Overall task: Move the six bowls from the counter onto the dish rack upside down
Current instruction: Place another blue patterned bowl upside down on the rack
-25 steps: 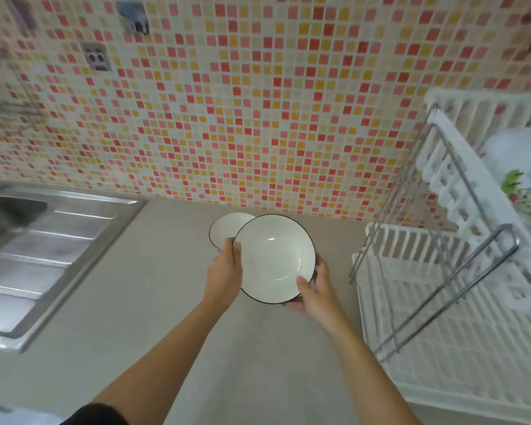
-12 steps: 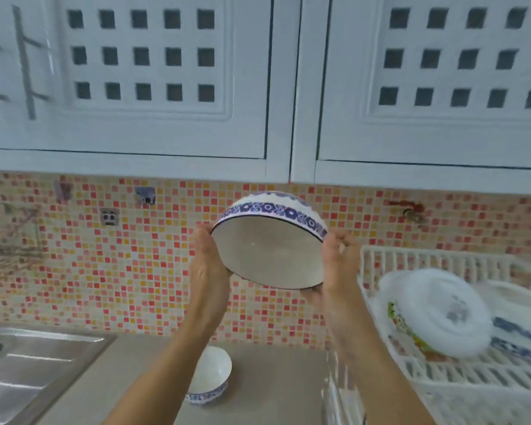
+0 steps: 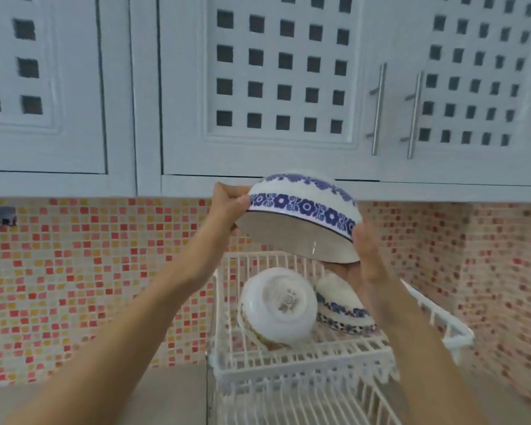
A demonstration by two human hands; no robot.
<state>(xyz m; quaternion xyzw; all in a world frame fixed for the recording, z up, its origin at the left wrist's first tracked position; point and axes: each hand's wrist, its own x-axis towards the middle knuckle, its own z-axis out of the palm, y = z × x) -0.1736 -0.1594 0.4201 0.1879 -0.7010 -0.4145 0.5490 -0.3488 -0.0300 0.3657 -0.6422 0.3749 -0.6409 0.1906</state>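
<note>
I hold a white bowl with a blue flower band (image 3: pixel 301 210) upside down and tilted, in the air above the white dish rack (image 3: pixel 288 368). My left hand (image 3: pixel 227 204) grips its left rim and my right hand (image 3: pixel 364 250) grips its right rim. On the rack's upper tier a white bowl (image 3: pixel 278 308) rests upside down on the left. Beside it on the right lies a blue-patterned bowl (image 3: pixel 342 308), also inverted and partly hidden behind my right arm.
White cupboard doors with square holes and metal handles (image 3: pixel 377 108) hang just above the held bowl. A mosaic-tiled wall (image 3: pixel 74 271) runs behind. A strip of grey counter (image 3: pixel 166 394) shows left of the rack's lower tier.
The bowl has travelled right from in front of the tiles to above the rack and turned further rim-down. The view swung right; the bowl left on the counter is out of sight.
</note>
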